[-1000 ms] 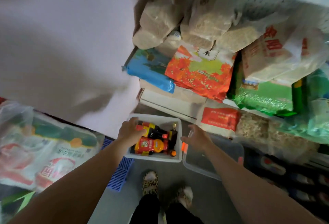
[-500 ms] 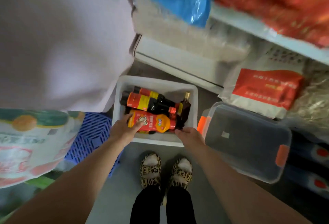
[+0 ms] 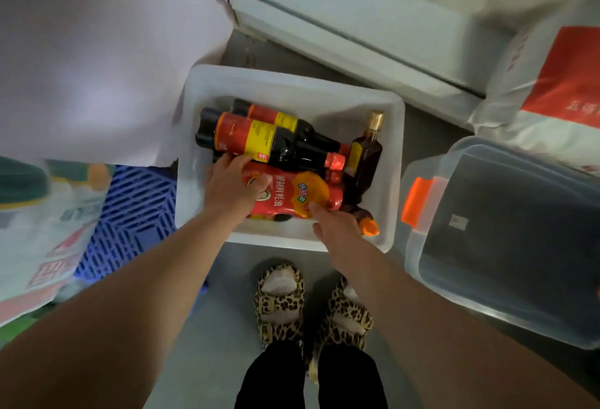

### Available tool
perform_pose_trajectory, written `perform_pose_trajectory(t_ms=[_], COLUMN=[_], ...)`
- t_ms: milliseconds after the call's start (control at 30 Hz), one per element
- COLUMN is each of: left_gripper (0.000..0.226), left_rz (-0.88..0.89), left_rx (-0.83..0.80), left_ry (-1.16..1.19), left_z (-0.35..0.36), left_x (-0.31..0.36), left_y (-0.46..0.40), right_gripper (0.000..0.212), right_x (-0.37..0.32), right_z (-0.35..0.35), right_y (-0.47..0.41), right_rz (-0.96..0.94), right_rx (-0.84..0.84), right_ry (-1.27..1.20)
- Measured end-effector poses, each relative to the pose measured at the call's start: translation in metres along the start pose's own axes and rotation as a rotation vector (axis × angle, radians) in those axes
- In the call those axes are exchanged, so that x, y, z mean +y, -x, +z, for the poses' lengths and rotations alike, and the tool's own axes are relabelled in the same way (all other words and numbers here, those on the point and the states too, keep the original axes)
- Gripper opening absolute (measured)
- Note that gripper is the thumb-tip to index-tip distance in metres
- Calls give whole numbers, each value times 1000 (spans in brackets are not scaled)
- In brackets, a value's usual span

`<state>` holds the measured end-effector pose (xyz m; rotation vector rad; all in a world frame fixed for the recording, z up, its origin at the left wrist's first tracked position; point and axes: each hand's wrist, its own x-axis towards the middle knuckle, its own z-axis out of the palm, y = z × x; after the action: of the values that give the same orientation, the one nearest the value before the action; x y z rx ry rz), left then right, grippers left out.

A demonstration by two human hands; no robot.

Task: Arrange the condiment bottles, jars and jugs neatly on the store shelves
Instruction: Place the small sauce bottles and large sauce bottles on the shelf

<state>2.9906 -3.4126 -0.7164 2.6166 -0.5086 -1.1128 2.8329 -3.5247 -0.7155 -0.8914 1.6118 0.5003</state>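
Observation:
A white plastic bin point(image 3: 292, 79) on the floor holds several condiment bottles lying down. Two dark soy sauce bottles point(image 3: 276, 140) with red and yellow labels lie across the top. A small brown bottle point(image 3: 365, 155) with a gold cap leans at the right. In front lies a red oyster sauce bottle point(image 3: 292, 194) with an orange patch. My left hand point(image 3: 232, 188) grips its base end, thumb on the label. My right hand point(image 3: 337, 223) touches its neck end with a fingertip, next to an orange-capped bottle point(image 3: 370, 226).
An empty clear lidded box point(image 3: 506, 239) with orange clips stands to the right of the bin. A white shelf base point(image 3: 357, 28) runs behind, with a red-and-white sack point(image 3: 558, 90) at the right. A blue crate point(image 3: 130, 214) and bags point(image 3: 39, 223) lie at the left. My slippered feet point(image 3: 311, 301) stand below.
The view has dropped closer to the bin. My left hand has slid onto the red bottle's base and closed on it, and my right hand has moved from the bin's rim to the bottle's neck.

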Motion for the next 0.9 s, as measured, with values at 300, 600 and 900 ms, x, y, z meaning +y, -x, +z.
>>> perform_pose_trajectory(t_ms=[300,600,900], left_gripper=[52,74,66], left_rz=[-87,-74,3], left_rx=[-39,-111,-437], left_ry=[-260,-139,-280], left_z=[-1,10,9], left_x=[-4,37,53], left_y=[-3,-4,-22], right_gripper=[28,25,57], right_x=[9,12,20], right_z=[2,-14,-6], right_y=[-15,-14,-11], right_rz=[-63,34,13], right_rx=[-232,-194,-407], right_ry=[-394,-506,-614])
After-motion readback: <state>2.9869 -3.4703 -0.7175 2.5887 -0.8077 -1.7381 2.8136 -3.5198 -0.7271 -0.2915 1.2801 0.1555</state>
